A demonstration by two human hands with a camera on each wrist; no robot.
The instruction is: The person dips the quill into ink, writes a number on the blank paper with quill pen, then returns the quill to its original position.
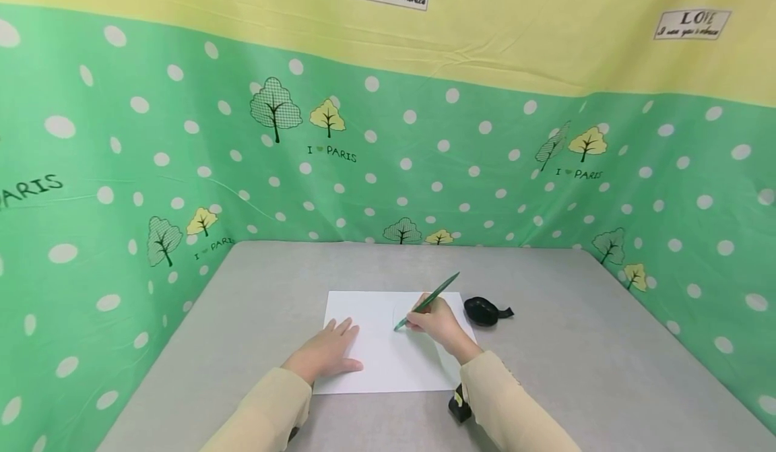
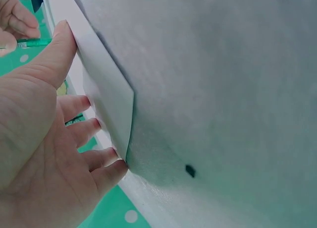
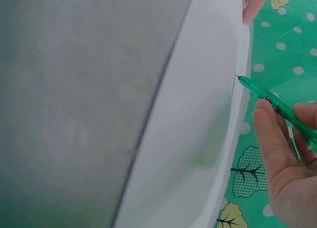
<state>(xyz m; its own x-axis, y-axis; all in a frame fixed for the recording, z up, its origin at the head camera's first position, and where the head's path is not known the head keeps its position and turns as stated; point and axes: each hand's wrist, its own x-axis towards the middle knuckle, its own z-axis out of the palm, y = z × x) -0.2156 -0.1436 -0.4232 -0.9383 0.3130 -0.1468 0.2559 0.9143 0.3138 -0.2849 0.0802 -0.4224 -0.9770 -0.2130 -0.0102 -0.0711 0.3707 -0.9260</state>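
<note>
A white sheet of paper (image 1: 376, 371) lies on the grey table. My left hand (image 1: 327, 352) rests on its left part, fingers straight and spread; in the left wrist view the thumb and fingertips of that hand (image 2: 54, 134) press along the sheet (image 2: 111, 89). With thumb and fingers, my right hand (image 1: 438, 320) pinches a green see-through pen (image 1: 433, 295), which slants up to the right. The pen's tip is right at the paper near its middle, beside a faint thin line. In the right wrist view the pen (image 3: 277, 104) shows a dark tip at a short mark.
Just right of the sheet lies a rounded black object (image 1: 481, 311) with a short tail. Another black object (image 1: 459, 406) with a yellow patch is partly hidden under the right sleeve (image 1: 509, 398). A green and yellow patterned curtain (image 1: 424, 189) surrounds the grey table (image 1: 273, 283).
</note>
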